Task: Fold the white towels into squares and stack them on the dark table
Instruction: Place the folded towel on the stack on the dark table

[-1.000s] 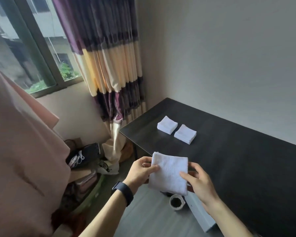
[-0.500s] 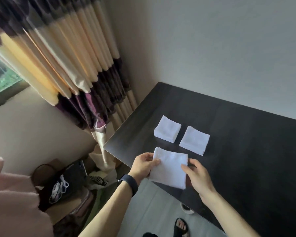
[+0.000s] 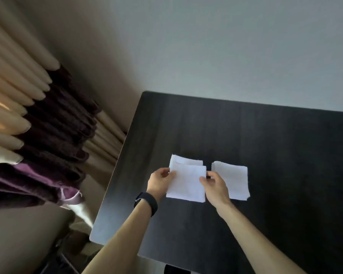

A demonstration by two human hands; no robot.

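Our left hand (image 3: 159,181) and right hand (image 3: 216,186) each pinch a side edge of the folded towel (image 3: 186,184), held over the left stack (image 3: 186,161) on the counter (image 3: 285,155); the right stack (image 3: 233,178) lies just beside it.

**Dark table bears two folded white squares**

The dark table (image 3: 285,155) has a matte, faintly grained top. Its far edge, at 12 o'clock, meets the pale wall (image 3: 226,46), and its rounded near-left corner points toward 7 o'clock. Two folded white towels lie flat on it side by side, with a narrow strip of dark top between them. The right square (image 3: 234,178) lies near the middle of the top, with layered edges showing at its 5 o'clock corner. The left square (image 3: 188,161) lies at 9 o'clock from it. Only its far strip and 11 o'clock corner show, because a third towel (image 3: 186,184) is held in front of it. Whether that towel touches the square beneath cannot be told.
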